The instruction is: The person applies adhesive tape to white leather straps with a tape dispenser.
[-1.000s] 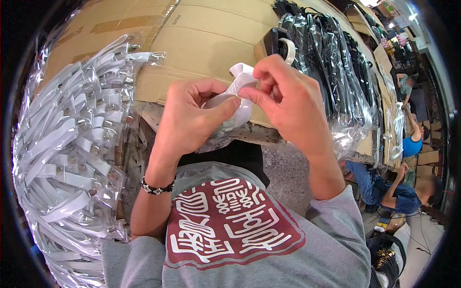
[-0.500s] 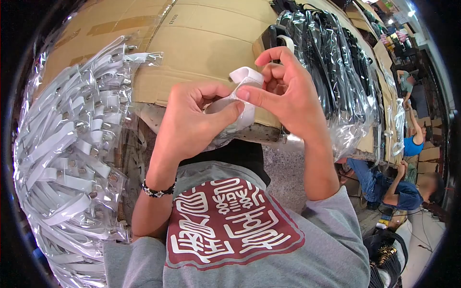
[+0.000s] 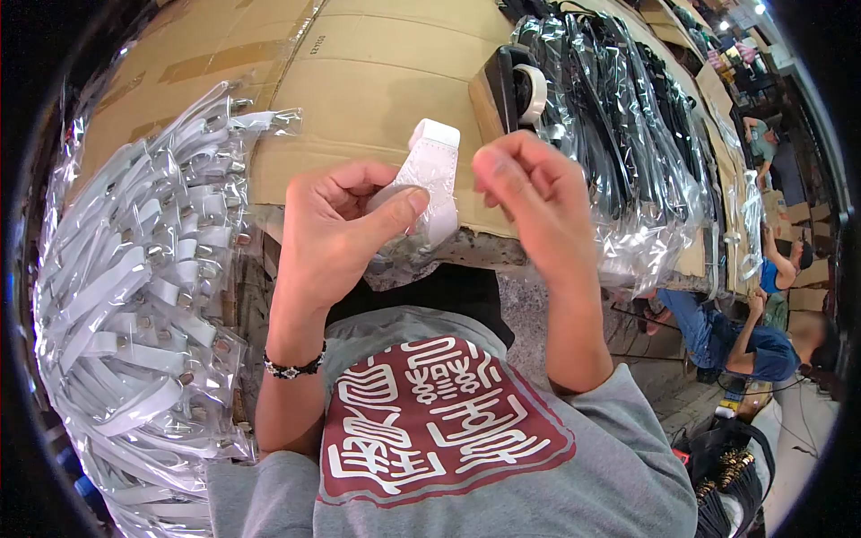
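Observation:
A white strap (image 3: 434, 170) with a stitched patch and a loop at its top is pinched between the thumb and fingers of my left hand (image 3: 345, 224). Part of the strap and some clear plastic hang below that grip. Just right of the strap, not touching it, my right hand (image 3: 538, 193) is closed with fingertips pressed together; whatever is between them, if anything, is too small to make out. Beyond my right hand stands a tape dispenser (image 3: 502, 94) with a roll of tape (image 3: 534, 96).
Bagged white straps (image 3: 134, 350) pile up at the left. Bagged black straps (image 3: 601, 134) lie on the cardboard surface (image 3: 377, 81) at the right. Two people, one in a dark blue shirt (image 3: 767, 354), are at the far right, with black straps with gold hardware (image 3: 735, 475) below.
My right hand has let go of the white strap and moved away to the right. My left hand has shifted slightly left with the strap, whose loop now points up.

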`<state>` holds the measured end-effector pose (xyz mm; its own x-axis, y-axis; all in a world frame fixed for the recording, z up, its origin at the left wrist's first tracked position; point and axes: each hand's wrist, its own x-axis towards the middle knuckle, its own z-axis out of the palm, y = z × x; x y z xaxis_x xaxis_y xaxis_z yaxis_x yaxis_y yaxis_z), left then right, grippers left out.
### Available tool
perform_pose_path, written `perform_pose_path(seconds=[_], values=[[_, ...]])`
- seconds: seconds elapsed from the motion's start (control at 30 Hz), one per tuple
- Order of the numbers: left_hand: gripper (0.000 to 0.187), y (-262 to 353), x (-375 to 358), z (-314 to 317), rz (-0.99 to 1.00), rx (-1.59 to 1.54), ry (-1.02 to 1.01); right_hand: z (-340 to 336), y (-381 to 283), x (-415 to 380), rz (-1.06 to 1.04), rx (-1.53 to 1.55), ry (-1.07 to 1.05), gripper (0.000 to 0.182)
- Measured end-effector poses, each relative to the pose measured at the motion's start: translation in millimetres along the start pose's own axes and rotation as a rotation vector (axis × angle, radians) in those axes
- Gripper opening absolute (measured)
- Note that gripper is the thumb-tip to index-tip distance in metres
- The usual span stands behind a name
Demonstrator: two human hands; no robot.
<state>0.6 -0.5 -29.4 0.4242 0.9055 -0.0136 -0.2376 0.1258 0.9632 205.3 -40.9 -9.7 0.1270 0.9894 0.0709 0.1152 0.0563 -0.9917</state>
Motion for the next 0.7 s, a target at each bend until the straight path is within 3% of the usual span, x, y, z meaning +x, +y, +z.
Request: perform_pose_path(seconds=[0.17,0.3,0.7], values=[[0.014,-4,-2,6,0.045,-0.035,-0.019,13,1,-9,-0.009,-0.012,-0.119,0.021],[0.014,-1,-3,4,0.04,-0.016,-0.033,14,9,-8,0.0,0.194,-0.134,0.018],[0.013,-3,-5,2,0.031,-0.001,-0.027,13,2,-9,0.028,-0.003,-0.108,0.022]])
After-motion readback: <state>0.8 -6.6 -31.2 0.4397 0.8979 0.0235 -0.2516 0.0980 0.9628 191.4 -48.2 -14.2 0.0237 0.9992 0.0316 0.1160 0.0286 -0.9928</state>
